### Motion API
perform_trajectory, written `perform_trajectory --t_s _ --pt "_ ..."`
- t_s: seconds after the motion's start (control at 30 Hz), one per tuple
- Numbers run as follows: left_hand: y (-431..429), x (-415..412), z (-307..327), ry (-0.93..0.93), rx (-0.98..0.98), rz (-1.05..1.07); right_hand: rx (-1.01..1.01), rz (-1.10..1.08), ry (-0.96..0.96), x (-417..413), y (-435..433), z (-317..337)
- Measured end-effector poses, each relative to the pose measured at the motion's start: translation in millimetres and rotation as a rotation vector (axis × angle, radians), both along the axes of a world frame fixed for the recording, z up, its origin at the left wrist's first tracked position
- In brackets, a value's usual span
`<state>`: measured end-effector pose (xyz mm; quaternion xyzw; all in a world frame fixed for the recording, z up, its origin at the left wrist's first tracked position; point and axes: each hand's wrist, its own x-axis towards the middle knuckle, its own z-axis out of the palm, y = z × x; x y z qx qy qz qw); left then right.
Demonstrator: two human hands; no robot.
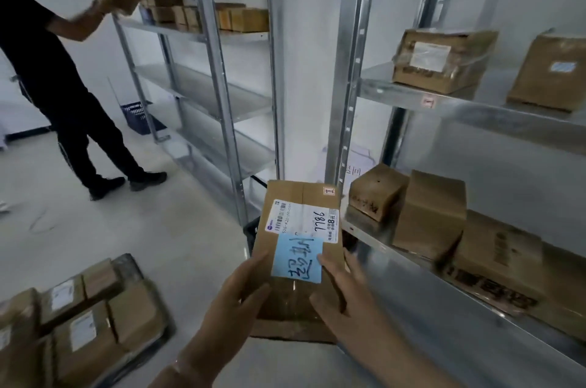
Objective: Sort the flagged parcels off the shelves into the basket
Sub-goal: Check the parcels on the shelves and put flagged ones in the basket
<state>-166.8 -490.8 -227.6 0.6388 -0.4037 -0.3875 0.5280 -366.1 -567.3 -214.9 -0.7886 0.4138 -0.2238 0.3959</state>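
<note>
Gripping flagged parcel (299,248) between both hands' fingers (253,267), flat, long axis pointing away

Left grip (236,295) and right grip (341,287) clasped, thumbs up

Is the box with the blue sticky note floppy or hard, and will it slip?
Probably stiff: the cardboard parcel keeps flat faces and straight edges while the left hand and right hand hold only its near end. Likely light, since fingers alone support it. The blue note might peel off.
</note>
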Motion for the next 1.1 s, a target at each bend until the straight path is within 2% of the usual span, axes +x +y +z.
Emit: perform_trajectory --t_s 0.27,0.4,0.6,0.83,1.1 --pt "-88.2 89.8 -38.2 0.046 0.184 0.083 0.151 0.117 0.115 90.3 -100.4 -40.0" --pt "-132.1 128.2 -61.7 0.033 0.248 0.058 0.239 0.092 0.149 122.8 -145.8 -57.6" --pt "-211.7 179.2 -112.8 0.066 0.324 -0.054 0.375 -0.136 0.225 157.5 -203.5 -106.0" --pt "-325.0 231.1 -187.2 -0.009 0.460 -0.388 0.396 -0.479 0.229 202.8 -257.4 -159.2" --pt "-448.7 231.9 -281.4 0.100 0.489 -0.634 0.406 -0.653 0.275 234.2 -307.9 -213.6"
